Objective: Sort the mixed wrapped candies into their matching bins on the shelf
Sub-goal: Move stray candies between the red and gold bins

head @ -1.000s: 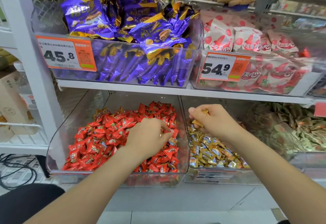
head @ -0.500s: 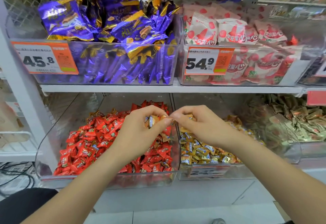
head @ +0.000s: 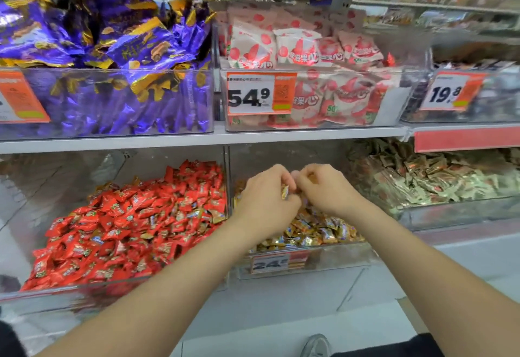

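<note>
Both my hands hover close together over the clear bin of gold-wrapped candies [head: 315, 230] on the lower shelf. My left hand [head: 264, 202] is curled and holds a gold-wrapped candy [head: 285, 192] at its fingertips. Fingers curled, my right hand [head: 326, 190] nearly touches the left; something gold shows inside it, but what it holds is hidden. To the left, a clear bin [head: 42, 297] is heaped with red-wrapped candies [head: 135, 230], and a few gold ones lie mixed among them near its right side.
On the lower right sits a bin of greenish-brown wrapped sweets [head: 439, 182]. The upper shelf carries bins of purple packs [head: 118, 55], pink-and-white packs [head: 304, 55] and a dark-filled bin with a 19.8 tag [head: 447, 92]. A shoe [head: 316, 347] shows on the floor below.
Both hands have moved right, from the divider between the red and gold bins to above the gold bin. The view has also swung right.
</note>
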`<action>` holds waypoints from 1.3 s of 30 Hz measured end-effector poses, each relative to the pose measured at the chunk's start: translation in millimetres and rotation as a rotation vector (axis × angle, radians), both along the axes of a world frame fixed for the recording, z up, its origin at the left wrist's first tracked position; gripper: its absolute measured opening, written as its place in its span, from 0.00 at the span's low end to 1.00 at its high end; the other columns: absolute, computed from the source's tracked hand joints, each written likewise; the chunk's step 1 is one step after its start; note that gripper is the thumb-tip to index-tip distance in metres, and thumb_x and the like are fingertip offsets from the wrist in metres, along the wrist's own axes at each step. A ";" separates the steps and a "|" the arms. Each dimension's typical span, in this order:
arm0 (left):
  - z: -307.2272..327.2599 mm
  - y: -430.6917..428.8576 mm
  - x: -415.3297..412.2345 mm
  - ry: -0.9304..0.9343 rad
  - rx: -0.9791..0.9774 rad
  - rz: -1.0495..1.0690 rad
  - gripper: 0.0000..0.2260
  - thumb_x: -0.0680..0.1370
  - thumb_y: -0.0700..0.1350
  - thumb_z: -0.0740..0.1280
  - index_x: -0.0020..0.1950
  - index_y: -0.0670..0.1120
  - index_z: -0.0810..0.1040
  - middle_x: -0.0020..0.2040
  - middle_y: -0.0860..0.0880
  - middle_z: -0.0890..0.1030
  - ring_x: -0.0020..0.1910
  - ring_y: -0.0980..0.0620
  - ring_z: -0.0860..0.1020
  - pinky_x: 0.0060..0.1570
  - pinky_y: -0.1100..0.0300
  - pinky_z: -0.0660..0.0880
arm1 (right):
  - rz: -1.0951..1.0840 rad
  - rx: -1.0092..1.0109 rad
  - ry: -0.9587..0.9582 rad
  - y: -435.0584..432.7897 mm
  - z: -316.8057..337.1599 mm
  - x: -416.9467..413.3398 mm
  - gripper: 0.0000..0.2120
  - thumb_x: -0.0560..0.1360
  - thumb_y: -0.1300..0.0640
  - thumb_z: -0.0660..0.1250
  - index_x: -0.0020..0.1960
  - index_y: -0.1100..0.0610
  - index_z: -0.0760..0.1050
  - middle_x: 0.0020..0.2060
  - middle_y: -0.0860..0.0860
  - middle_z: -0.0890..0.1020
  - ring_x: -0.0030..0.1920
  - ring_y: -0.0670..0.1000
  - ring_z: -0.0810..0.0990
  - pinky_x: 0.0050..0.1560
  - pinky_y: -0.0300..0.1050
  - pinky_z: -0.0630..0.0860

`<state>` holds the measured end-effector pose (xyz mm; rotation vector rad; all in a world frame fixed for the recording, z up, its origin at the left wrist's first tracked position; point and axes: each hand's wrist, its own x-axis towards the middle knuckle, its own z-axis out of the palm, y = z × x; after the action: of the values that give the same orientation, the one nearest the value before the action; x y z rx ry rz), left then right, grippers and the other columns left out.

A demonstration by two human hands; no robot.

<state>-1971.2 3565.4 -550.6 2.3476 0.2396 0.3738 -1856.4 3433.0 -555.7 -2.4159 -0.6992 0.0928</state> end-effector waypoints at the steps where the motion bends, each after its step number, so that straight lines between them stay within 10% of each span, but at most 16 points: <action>1: -4.2 -2.3 14.3 0.062 -0.034 -0.027 0.09 0.75 0.47 0.69 0.54 0.54 0.74 0.51 0.53 0.78 0.53 0.50 0.75 0.43 0.55 0.70 | -0.010 0.042 0.005 -3.3 -1.8 2.4 0.18 0.84 0.39 0.62 0.43 0.48 0.80 0.35 0.47 0.83 0.39 0.48 0.81 0.39 0.45 0.73; 7: -8.8 8.1 34.5 0.243 0.107 -0.253 0.23 0.78 0.54 0.61 0.72 0.51 0.71 0.69 0.47 0.73 0.62 0.47 0.75 0.61 0.49 0.76 | 0.024 0.062 0.036 -5.5 -2.4 1.6 0.18 0.86 0.47 0.58 0.71 0.49 0.79 0.65 0.49 0.84 0.66 0.54 0.79 0.66 0.47 0.73; 11: -11.8 31.6 -14.1 -0.060 0.443 -0.133 0.12 0.78 0.51 0.60 0.60 0.56 0.75 0.56 0.53 0.73 0.58 0.47 0.73 0.59 0.47 0.71 | 0.100 -0.021 -0.063 8.3 10.5 -20.7 0.16 0.84 0.55 0.60 0.65 0.48 0.83 0.46 0.48 0.88 0.47 0.45 0.85 0.49 0.41 0.79; 16: -34.2 119.7 -45.4 -0.171 0.415 0.110 0.10 0.72 0.46 0.58 0.52 0.51 0.71 0.50 0.51 0.71 0.50 0.44 0.73 0.51 0.44 0.74 | 0.221 0.068 -0.058 43.0 33.1 -64.2 0.13 0.83 0.57 0.61 0.55 0.46 0.83 0.31 0.53 0.84 0.28 0.48 0.81 0.30 0.37 0.75; 26: -45.9 178.0 -13.2 0.227 0.788 -0.065 0.17 0.81 0.64 0.58 0.66 0.61 0.76 0.77 0.51 0.66 0.74 0.40 0.67 0.71 0.41 0.66 | 0.504 -0.088 -0.228 105.3 13.7 -74.9 0.11 0.80 0.54 0.64 0.53 0.45 0.85 0.46 0.46 0.79 0.49 0.47 0.77 0.56 0.48 0.74; 34: -20.8 223.8 -62.7 0.521 0.853 0.248 0.23 0.81 0.63 0.54 0.66 0.51 0.78 0.66 0.46 0.78 0.67 0.43 0.76 0.66 0.43 0.68 | 0.365 -0.033 -0.227 124.9 13.3 -71.3 0.12 0.80 0.59 0.66 0.56 0.50 0.86 0.44 0.40 0.78 0.43 0.38 0.75 0.48 0.38 0.69; 39: -5.6 218.5 -80.7 0.573 1.054 0.265 0.25 0.77 0.66 0.61 0.65 0.51 0.77 0.66 0.44 0.74 0.69 0.40 0.71 0.67 0.40 0.65 | 0.353 -0.150 -0.349 148.0 10.3 -72.9 0.16 0.75 0.63 0.65 0.59 0.53 0.85 0.46 0.45 0.80 0.50 0.49 0.79 0.57 0.46 0.77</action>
<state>-2051.9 3783.9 -556.2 3.4443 0.7803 -0.1256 -1929.3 3581.0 -545.4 -2.4494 -1.3169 -0.1432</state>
